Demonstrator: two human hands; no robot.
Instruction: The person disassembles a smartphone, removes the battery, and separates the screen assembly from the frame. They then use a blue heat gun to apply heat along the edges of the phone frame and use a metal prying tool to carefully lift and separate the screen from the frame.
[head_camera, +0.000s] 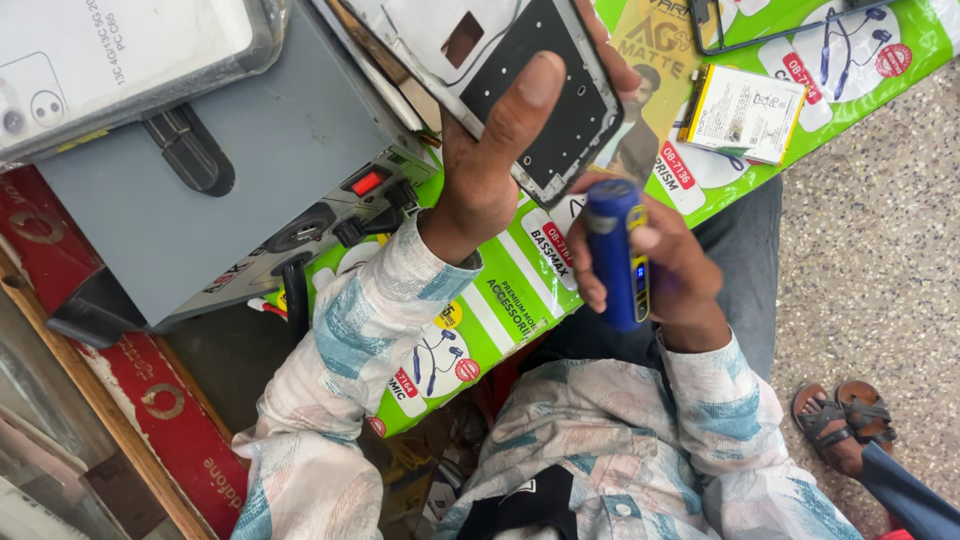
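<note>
Head view showed left hand gripping the phone frame, right hand clasping the blue electric screwdriver; steadying the frame and keeping the tip square seemed wise.

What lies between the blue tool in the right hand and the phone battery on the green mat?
In the head view, only bare green printed mat separates the blue tool from the phone battery.

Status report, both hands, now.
Left hand grips open phone frame, thumb on the dark panel. Right hand holds blue cylindrical tool below the frame. Nothing between them.
</note>
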